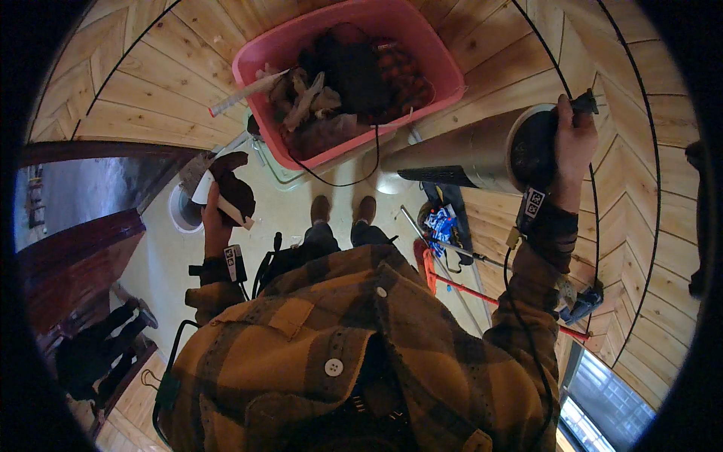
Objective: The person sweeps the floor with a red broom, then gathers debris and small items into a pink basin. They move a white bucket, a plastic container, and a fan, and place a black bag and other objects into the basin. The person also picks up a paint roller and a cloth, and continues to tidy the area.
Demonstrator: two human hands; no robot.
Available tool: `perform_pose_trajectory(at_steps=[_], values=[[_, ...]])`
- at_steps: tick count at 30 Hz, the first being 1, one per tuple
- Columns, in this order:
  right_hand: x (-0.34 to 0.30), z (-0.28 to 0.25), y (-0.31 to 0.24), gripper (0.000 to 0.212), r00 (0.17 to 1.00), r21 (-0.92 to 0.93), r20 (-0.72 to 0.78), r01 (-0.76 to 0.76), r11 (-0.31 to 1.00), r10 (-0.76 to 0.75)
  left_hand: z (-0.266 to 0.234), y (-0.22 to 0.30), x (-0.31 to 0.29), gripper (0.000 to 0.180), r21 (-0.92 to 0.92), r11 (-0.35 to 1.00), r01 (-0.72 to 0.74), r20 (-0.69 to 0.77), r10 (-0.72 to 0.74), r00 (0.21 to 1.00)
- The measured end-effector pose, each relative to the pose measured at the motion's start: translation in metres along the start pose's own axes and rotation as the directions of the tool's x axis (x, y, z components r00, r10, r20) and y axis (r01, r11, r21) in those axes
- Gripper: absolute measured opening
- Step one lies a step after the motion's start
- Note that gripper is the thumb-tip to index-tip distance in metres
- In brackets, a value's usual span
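Note:
My left hand [216, 226] is closed around a dark reddish-brown cloth [237, 188] with a white flat piece beside it. Below that hand, a round white bucket [183, 209] stands on the floor. On the right, my right hand [576, 147] is at the dark round top of a tall gold-beige cylinder [482, 147], which looks like a floor-standing air conditioner. Its fingers are bent, and a small dark piece [584, 102] sticks out past them; what it is cannot be made out.
Ahead, a pink tub [346, 83] holds dark clothes and plastic bags, with a cord hanging over its rim. A blue-and-white package [443, 226] and red and metal poles [467, 290] lie right of my feet. Wood-panelled walls [625, 203] surround; a dark red door [83, 241] is left.

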State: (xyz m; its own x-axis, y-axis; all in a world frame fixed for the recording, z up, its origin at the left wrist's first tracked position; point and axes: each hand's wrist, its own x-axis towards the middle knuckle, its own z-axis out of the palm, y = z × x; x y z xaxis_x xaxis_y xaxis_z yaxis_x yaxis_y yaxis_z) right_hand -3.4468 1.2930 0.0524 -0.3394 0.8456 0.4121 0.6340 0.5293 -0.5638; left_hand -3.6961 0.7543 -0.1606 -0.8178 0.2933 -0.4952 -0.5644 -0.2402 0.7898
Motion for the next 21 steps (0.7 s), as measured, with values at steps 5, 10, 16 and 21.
perform_pose_trajectory(at_steps=[5,10,16,21], values=[[0.0,0.002,0.003,0.039,0.999,-0.083,-0.027,0.032,0.996,-0.035,0.001,-0.003,-0.003,0.041,0.005,1.0,0.031,-0.04,-0.03,0.999],[0.0,0.003,0.0,0.038,0.999,-0.052,-0.032,0.015,0.999,-0.017,0.002,0.0,-0.003,0.042,0.015,0.999,0.032,0.024,-0.032,0.999],[-0.003,0.001,-0.003,0.038,0.998,-0.009,-0.033,0.053,0.999,-0.053,0.007,0.009,-0.005,0.045,0.079,0.996,-0.036,0.038,0.033,0.999],[-0.004,-0.001,-0.004,0.04,0.998,0.015,-0.031,0.056,0.998,-0.056,0.007,0.012,-0.005,0.038,0.045,0.997,-0.055,0.087,0.051,0.995]])
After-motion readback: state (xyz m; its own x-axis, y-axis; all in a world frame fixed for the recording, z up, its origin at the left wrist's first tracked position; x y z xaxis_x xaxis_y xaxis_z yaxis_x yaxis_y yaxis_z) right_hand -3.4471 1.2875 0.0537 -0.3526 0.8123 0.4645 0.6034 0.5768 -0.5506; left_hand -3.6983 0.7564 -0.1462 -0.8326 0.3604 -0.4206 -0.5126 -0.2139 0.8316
